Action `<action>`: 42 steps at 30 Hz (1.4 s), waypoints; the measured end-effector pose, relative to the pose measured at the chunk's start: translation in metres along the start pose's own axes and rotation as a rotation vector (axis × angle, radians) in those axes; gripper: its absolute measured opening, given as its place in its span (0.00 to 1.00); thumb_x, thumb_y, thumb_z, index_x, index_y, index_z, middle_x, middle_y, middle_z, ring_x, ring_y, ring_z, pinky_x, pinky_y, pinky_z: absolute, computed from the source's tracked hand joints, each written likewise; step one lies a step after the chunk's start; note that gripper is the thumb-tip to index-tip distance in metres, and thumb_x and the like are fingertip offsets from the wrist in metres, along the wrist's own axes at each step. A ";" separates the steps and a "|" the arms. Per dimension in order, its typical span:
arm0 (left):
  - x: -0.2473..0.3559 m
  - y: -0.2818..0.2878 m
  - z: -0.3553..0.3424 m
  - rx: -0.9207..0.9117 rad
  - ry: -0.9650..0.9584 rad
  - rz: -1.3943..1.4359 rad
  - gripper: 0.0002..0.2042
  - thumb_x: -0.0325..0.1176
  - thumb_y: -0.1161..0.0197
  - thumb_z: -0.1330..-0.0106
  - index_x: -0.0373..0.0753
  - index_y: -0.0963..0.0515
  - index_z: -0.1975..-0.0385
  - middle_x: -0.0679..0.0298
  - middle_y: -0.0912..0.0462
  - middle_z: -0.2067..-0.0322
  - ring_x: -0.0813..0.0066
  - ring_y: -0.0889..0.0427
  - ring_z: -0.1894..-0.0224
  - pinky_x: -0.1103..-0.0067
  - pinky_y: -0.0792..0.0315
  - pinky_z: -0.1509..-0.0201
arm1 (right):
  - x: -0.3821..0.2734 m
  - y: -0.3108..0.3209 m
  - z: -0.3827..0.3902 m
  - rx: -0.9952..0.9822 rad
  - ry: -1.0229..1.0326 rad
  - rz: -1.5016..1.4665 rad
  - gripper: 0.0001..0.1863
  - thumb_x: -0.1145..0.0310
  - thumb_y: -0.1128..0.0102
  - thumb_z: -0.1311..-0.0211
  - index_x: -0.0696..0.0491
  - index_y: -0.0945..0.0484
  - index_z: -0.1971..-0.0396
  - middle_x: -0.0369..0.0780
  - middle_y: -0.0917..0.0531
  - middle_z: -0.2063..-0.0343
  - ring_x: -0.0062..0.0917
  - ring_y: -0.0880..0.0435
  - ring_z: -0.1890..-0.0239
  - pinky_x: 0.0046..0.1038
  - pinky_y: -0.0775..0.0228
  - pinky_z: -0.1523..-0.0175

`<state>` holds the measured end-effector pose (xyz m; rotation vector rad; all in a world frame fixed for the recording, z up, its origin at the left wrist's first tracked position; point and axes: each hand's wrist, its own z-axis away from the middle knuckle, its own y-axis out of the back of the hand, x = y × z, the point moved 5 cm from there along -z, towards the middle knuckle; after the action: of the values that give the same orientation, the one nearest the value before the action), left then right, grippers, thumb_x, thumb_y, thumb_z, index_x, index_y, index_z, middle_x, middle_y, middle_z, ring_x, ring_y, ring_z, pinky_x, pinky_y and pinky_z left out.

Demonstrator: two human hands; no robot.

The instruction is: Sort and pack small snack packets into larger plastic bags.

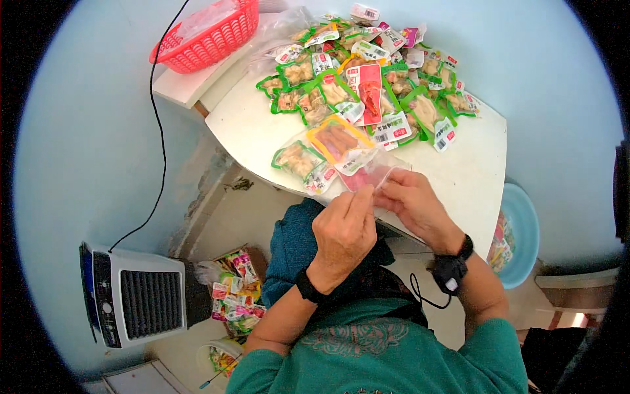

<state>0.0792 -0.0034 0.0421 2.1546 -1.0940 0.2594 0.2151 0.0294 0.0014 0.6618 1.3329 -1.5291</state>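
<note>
In the head view, the left hand (344, 230) is pinching the near edge of a clear plastic bag (386, 168) between thumb and forefinger, its other fingers curling in. The right hand (417, 200) is holding the same bag just beside it, thumb and fingers closing on the film. The bag is lying at the near edge of the white surface (239, 131), with a yellow-edged packet (339, 138) and a green-edged packet (296, 159) showing at its far end; whether both are sitting fully inside, one cannot tell. Beyond them, a heap of sealed food packets (371, 95) is spreading across the surface. A red basket (213, 47) is standing at the far left, a blue basin (527, 220) is holding more packets at the right, and an air cooler (152, 303) is standing at the lower left.
</note>
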 end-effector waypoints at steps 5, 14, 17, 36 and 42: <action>-0.002 0.002 0.002 -0.019 0.001 0.004 0.11 0.21 0.37 0.46 0.35 0.21 0.62 0.58 0.25 0.78 0.61 0.24 0.79 0.72 0.30 0.77 | -0.048 0.054 0.016 0.194 -0.002 0.553 0.11 0.69 0.43 0.38 0.61 0.20 0.61 0.42 0.16 0.73 0.23 0.16 0.79 0.22 0.23 0.77; 0.004 -0.003 0.005 -0.057 0.016 -0.012 0.10 0.23 0.36 0.45 0.36 0.21 0.63 0.59 0.23 0.77 0.62 0.22 0.78 0.72 0.28 0.75 | -0.108 0.143 -0.051 0.614 0.418 1.593 0.26 0.61 0.33 0.53 0.64 0.23 0.58 0.49 0.18 0.65 0.36 0.19 0.63 0.33 0.27 0.59; 0.004 0.000 0.006 -0.071 0.033 -0.008 0.10 0.24 0.35 0.45 0.37 0.21 0.63 0.59 0.23 0.77 0.62 0.22 0.77 0.72 0.28 0.75 | -0.103 0.142 -0.055 0.597 0.231 1.529 0.26 0.59 0.29 0.57 0.63 0.23 0.61 0.51 0.20 0.62 0.41 0.21 0.59 0.36 0.28 0.53; 0.007 -0.001 0.002 -0.057 0.004 -0.013 0.08 0.22 0.35 0.47 0.36 0.21 0.67 0.59 0.25 0.79 0.63 0.23 0.80 0.73 0.30 0.77 | -0.098 0.129 0.042 0.517 0.490 0.478 0.08 0.75 0.40 0.41 0.56 0.27 0.63 0.36 0.20 0.73 0.17 0.22 0.73 0.20 0.30 0.69; 0.004 -0.006 0.002 -0.022 0.008 0.018 0.08 0.21 0.35 0.47 0.36 0.21 0.66 0.59 0.25 0.79 0.62 0.24 0.80 0.73 0.30 0.78 | -0.060 0.084 0.097 0.324 0.166 0.087 0.14 0.81 0.45 0.41 0.60 0.30 0.55 0.43 0.17 0.63 0.23 0.16 0.65 0.24 0.21 0.59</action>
<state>0.0857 -0.0044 0.0396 2.1230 -1.1079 0.2623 0.3324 -0.0386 0.0421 1.0560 1.1683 -1.6632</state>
